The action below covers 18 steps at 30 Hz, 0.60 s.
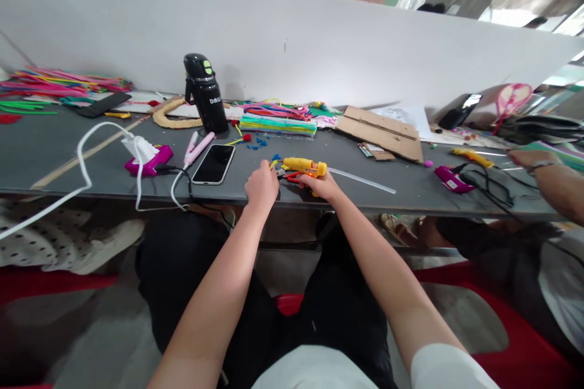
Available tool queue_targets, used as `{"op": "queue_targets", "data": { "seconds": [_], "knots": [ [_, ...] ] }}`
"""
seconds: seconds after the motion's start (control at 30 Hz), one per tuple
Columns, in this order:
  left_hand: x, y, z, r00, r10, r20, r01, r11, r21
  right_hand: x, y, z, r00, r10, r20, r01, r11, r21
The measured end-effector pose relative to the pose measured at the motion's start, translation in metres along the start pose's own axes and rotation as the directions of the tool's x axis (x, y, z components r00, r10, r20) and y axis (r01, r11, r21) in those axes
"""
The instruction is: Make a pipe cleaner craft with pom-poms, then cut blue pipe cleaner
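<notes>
Beyond the left hand, lidded bottle, contents hidden.

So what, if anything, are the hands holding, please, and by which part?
The right hand holds red-handled metal pliers by the handles; the left hand seems to pinch a yellow strip, gripped part unclear.

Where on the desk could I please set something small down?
Bare desk shows between the clear stick and the magenta power block on the right, plus a narrower patch between the phone and the left hand. It is crowded around the yellow glue gun and along the partition, where pipe cleaners lie.
</notes>
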State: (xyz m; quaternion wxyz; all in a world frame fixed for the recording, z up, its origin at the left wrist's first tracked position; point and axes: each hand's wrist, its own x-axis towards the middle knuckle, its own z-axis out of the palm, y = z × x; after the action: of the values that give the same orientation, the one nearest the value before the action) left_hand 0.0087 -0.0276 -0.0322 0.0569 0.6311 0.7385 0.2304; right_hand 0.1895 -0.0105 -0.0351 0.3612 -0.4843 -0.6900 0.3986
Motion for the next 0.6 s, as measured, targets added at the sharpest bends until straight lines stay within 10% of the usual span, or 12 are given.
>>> {"op": "queue_targets", "data": {
  "seconds": [0.6],
  "knots": [
    [-0.001, 0.0, 0.0, 1.0, 0.011, 0.011, -0.011, 1.0, -0.004, -0.005, -0.022, 0.003, 1.0, 0.012, -0.026, -0.012, 1.0, 0.003]
  ]
}}
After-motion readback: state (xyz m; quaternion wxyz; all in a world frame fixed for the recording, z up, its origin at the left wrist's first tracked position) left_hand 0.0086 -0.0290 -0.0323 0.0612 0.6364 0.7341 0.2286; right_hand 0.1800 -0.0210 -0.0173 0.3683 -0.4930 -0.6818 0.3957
